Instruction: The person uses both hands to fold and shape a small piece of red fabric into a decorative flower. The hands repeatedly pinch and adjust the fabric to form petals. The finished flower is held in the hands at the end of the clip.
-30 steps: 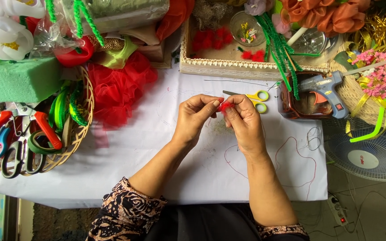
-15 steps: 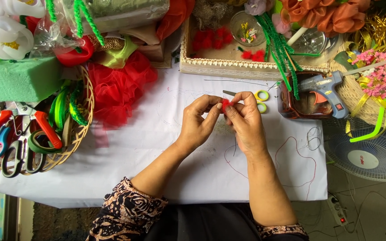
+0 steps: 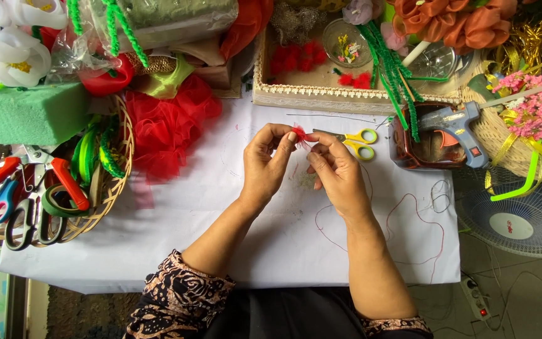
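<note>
Above the white table covering (image 3: pixel 189 220), both of my hands meet at a small red tuft (image 3: pixel 300 134). My left hand (image 3: pixel 268 164) pinches the tuft between thumb and fingertips. My right hand (image 3: pixel 337 171) touches it from the right, fingers curled and holding a thin thread or wire that I can barely make out. A loose red thread (image 3: pixel 409 213) trails across the covering to the right of my right wrist. Yellow-handled scissors (image 3: pixel 356 139) lie just beyond my right hand.
A glue gun (image 3: pixel 456 129) rests in a brown container at the right. Red netting fabric (image 3: pixel 167 125) lies at the left, beside a wicker basket (image 3: pixel 117 182) of pliers and scissors. A lace-edged tray (image 3: pixel 321 91) with red bits sits behind. A fan (image 3: pixel 515 220) lies at the far right.
My hands have shifted a little on the red tuft, the fingertips turning it. Everything else has stayed in place.
</note>
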